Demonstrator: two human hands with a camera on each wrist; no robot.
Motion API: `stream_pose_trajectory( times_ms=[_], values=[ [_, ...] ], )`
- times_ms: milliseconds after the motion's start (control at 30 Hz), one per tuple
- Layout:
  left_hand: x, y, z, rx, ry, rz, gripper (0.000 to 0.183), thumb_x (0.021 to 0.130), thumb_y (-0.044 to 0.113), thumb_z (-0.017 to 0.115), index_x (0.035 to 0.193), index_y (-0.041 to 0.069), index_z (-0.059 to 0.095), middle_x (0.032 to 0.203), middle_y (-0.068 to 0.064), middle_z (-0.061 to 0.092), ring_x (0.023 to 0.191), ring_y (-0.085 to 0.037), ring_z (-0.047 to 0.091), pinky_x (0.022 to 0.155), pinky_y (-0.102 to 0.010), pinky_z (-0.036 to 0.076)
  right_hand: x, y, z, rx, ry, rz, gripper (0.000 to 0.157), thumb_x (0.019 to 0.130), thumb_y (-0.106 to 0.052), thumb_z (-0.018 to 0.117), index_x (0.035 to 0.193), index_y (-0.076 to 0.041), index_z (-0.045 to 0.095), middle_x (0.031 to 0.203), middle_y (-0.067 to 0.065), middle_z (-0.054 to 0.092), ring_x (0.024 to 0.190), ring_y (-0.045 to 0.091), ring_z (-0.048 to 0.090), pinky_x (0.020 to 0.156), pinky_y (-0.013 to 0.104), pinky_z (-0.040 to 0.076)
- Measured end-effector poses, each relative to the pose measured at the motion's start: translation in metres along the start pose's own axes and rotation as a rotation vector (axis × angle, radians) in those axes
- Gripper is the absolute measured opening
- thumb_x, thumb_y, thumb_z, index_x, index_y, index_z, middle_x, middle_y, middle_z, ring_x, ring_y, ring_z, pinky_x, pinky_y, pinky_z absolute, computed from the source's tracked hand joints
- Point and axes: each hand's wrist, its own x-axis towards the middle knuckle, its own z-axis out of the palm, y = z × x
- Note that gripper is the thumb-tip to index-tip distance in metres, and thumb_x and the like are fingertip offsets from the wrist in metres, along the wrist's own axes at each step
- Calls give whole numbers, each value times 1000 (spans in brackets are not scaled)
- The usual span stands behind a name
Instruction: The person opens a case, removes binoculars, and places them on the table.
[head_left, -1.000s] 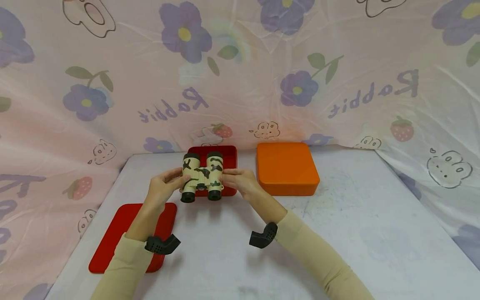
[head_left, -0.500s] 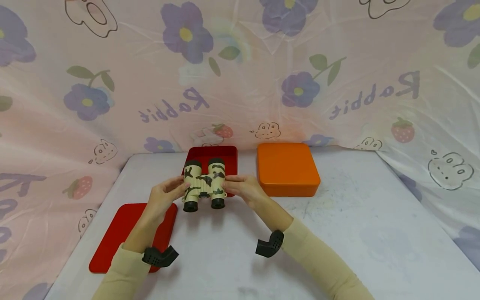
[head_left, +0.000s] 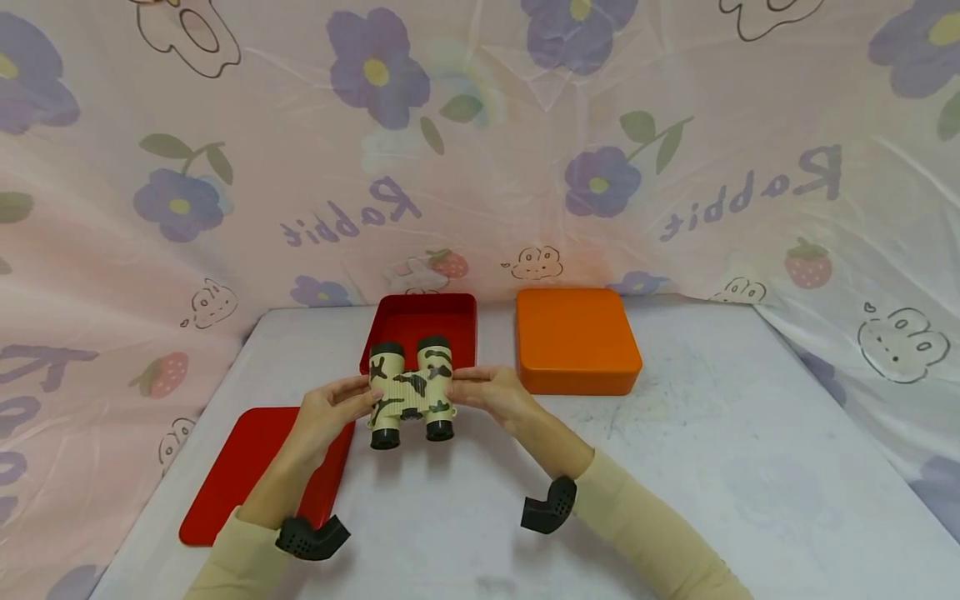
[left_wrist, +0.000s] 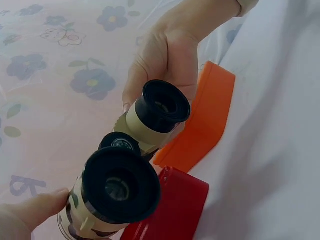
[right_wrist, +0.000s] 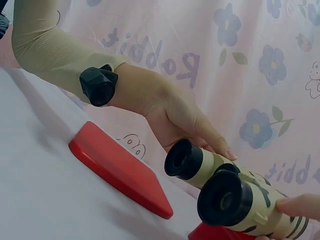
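Camouflage-patterned binoculars (head_left: 411, 390) with black eyecups are held above the white table, just in front of the open red box (head_left: 442, 312). My left hand (head_left: 326, 417) grips their left barrel, thumb on top; my right hand (head_left: 502, 396) grips the right barrel. In the left wrist view the eyepieces of the binoculars (left_wrist: 120, 187) face the camera, and the right hand (left_wrist: 167, 60) holds the far barrel. From the right wrist view the left hand (right_wrist: 165, 110) is seen on the far side of the binoculars (right_wrist: 240, 195). The fingers beneath are mostly hidden.
A red lid (head_left: 247, 467) lies flat at the left, partly under the left forearm. At the back right stands an orange box (head_left: 577, 337) with its lid on. A patterned cloth (head_left: 480, 167) hangs behind the table (head_left: 712, 467).
Both hands have brought the binoculars toward the person, from over the red box to in front of it. More of the box's inside now shows. The boxes and lid stay put.
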Motion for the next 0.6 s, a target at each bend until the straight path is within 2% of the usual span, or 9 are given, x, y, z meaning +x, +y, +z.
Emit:
stream_pose_trajectory(
  times_ms=[200, 433, 600],
  values=[
    [-4, -11, 3, 3, 13, -14, 62, 91, 37, 65, 140, 4, 48, 136, -17, 58, 91, 4, 64, 98, -29, 54, -2, 15, 0, -49, -8, -5, 39, 88, -10, 68, 123, 6, 61, 120, 21, 68, 89, 12, 71, 104, 39, 50],
    [-14, -23, 7, 23, 36, -37, 61, 90, 38, 66, 137, 3, 50, 134, -18, 61, 96, -6, 67, 99, -33, 54, -6, 33, 1, -67, -17, 1, 40, 87, -10, 70, 122, 7, 62, 113, 20, 71, 85, 10, 71, 100, 36, 53],
    [-15, -30, 7, 31, 38, -45, 59, 89, 38, 67, 135, 3, 53, 130, -16, 63, 94, -6, 66, 91, -24, 56, -9, 40, 2, -71, -28, -10, 39, 86, -7, 68, 121, 9, 61, 112, 20, 71, 80, 8, 69, 92, 31, 57]
  ],
)
